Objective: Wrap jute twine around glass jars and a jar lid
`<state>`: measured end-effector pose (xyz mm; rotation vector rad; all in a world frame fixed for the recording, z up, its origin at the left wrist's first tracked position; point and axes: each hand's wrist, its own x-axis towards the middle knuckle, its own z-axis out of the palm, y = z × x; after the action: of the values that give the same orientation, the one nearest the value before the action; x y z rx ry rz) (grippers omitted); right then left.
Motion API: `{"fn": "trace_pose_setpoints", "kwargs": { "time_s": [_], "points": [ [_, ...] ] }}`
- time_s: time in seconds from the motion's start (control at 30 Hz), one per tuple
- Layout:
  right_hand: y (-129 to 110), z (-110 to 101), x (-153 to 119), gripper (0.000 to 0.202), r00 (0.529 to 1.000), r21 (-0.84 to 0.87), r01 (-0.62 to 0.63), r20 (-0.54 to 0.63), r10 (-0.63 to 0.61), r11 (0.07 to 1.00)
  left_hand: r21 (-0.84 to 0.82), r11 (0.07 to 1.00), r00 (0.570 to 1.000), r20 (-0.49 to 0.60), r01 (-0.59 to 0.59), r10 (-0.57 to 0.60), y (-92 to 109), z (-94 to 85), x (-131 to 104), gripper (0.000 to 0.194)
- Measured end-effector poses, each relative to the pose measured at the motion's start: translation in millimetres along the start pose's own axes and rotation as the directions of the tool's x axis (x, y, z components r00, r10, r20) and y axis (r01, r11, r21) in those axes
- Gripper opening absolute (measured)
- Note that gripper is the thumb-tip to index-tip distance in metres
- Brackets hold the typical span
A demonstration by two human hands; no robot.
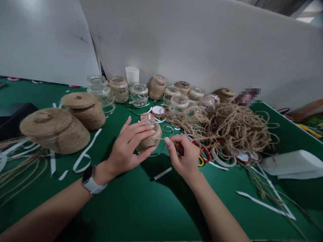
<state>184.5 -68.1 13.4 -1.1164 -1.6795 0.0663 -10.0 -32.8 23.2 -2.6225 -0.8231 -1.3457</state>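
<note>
A glass jar [149, 143] partly wrapped in twine lies near the middle of the green table. Over its left side and top is my left hand [132, 143], its fingers spread and holding the jar. Just right of the jar, my right hand [184, 153] pinches a strand of twine [159, 138] between thumb and forefinger; the strand runs to the jar. My left fingers and palm hide part of the jar. A large loose heap of twine [237, 127] lies to the right.
Two twine-covered lidded jars [68, 134] stand at the left. Several glass jars [139, 95] and stacked white cups [132, 75] line the back. Scissors [205, 154], a tape ring [224, 159] and a white roll [297, 163] are on the right. White strips [163, 173] lie scattered.
</note>
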Motion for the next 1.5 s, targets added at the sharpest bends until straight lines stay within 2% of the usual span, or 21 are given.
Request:
{"fn": "trace_pose_setpoints", "kwargs": {
  "time_s": [0.43,0.63,0.8,0.93,1.07,1.27,1.5],
  "points": [
    [-2.0,4.6,2.2,0.016,1.0,-0.049,-0.018,-0.014,0.018,0.999,-0.166,0.984,0.997,0.004,0.072,-0.072,5.5,1.4,2.3,0.028],
    [1.3,9.1,0.6,0.015,0.999,-0.04,-0.04,-0.021,0.04,0.998,-0.137,0.989,0.998,0.037,0.054,-0.05,3.4,2.0,1.6,0.029],
    [3.1,9.3,1.1,0.018,0.998,-0.039,-0.067,-0.004,0.067,0.997,0.006,1.0,0.998,-0.047,0.03,-0.03,6.4,1.5,-0.2,0.033],
    [2.5,0.1,3.3,0.015,0.999,-0.036,0.001,0.05,0.001,0.999,0.07,0.996,0.997,-0.055,0.059,-0.055,6.5,3.1,-4.0,0.04],
    [0.1,-5.5,3.9,0.01,0.997,0.009,0.054,0.062,-0.054,0.998,0.061,0.995,0.997,-0.03,0.078,-0.076,1.4,3.8,-5.9,0.046],
    [0.3,-0.7,3.7,0.011,0.999,-0.058,0.037,0.006,-0.037,0.998,-0.006,0.996,0.996,0.011,0.091,-0.091,0.4,0.4,-2.8,0.041],
    [1.4,2.9,3.5,0.011,0.999,-0.095,0.032,-0.01,-0.033,0.995,-0.034,0.996,0.997,0.016,0.08,-0.079,1.2,8.7,-2.9,0.047]
  ]
}}
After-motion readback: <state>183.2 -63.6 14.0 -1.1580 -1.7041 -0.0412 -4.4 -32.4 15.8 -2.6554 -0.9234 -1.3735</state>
